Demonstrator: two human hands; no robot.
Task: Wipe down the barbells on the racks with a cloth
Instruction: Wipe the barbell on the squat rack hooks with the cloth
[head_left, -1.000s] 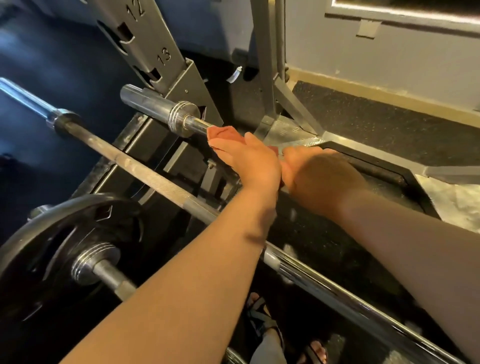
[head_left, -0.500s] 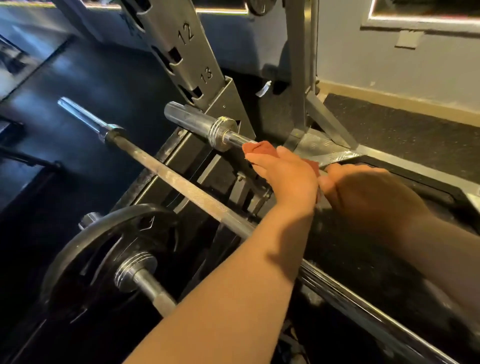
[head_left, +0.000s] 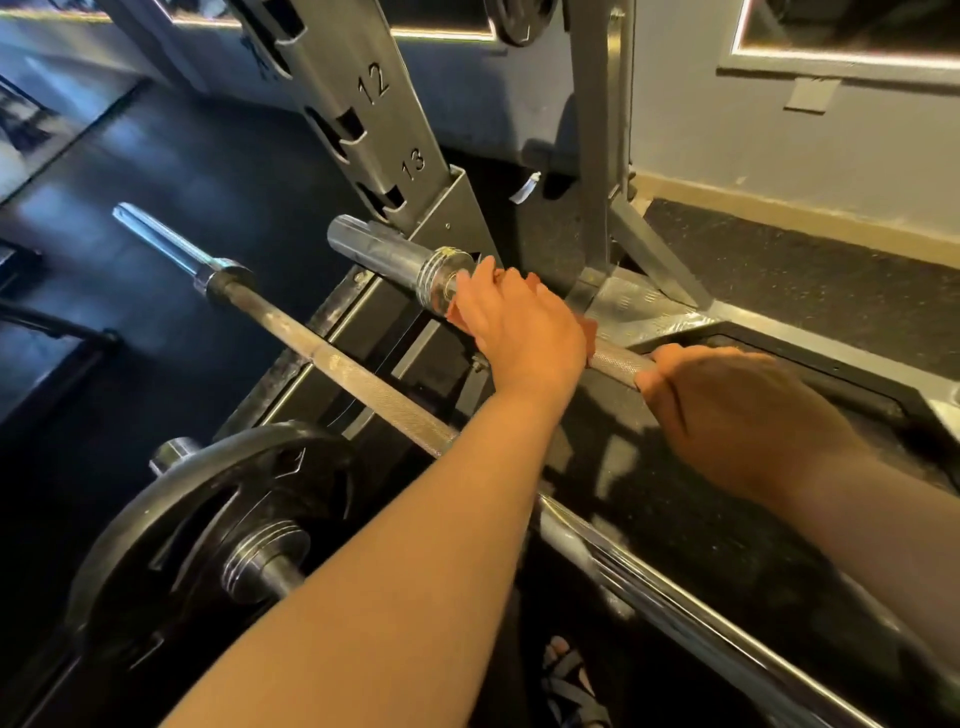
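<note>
lower left: black round weight plate (head_left: 208, 519) | centre right: right hand (head_left: 737, 415), grip wrapped round knurled steel barbell (head_left: 618, 364) | centre: left hand (head_left: 519, 327), grip curled over reddish cloth (head_left: 457, 314) on same barbell, just beside chrome sleeve collar (head_left: 441, 280) | top: grey numbered rack upright (head_left: 374, 114)

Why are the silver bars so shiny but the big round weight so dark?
In the head view, light glares off the chrome bar and the barbell sleeve; the black weight plate reflects little; the wide lens tilts the numbered rack post.
</note>
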